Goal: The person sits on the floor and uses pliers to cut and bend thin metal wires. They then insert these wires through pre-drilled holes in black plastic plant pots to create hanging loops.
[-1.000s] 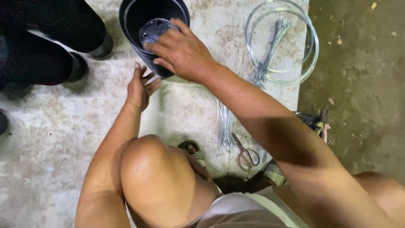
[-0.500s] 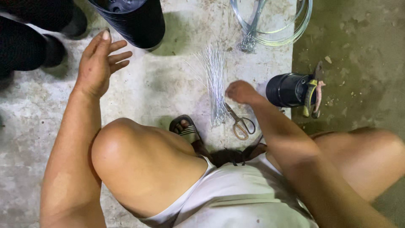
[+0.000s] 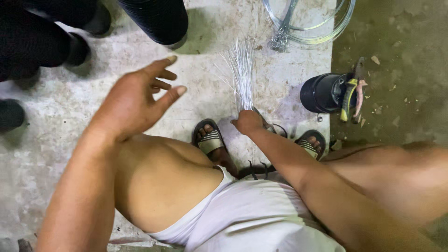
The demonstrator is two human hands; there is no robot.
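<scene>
My right hand (image 3: 247,122) is down on the concrete floor between my feet, fingers closed around the near end of a bundle of thin cut wires (image 3: 241,70) that fans out away from me. My left hand (image 3: 135,100) hovers open above my left knee, fingers spread, holding nothing. A large black plastic pot (image 3: 158,18) stands at the top, beyond the left hand. Scissors lie partly hidden under my right hand.
A coil of wire (image 3: 322,28) lies at the top right. A small black pot (image 3: 324,92) lies on its side to the right with pliers (image 3: 351,95) resting on it. Another person's dark legs and shoes (image 3: 42,42) stand at upper left. My sandalled feet (image 3: 210,140) are below the wires.
My right hand left the large black pot, came down to the floor and closed on the wire bundle. My left hand drew back from the pot and hangs open. The view tilted down.
</scene>
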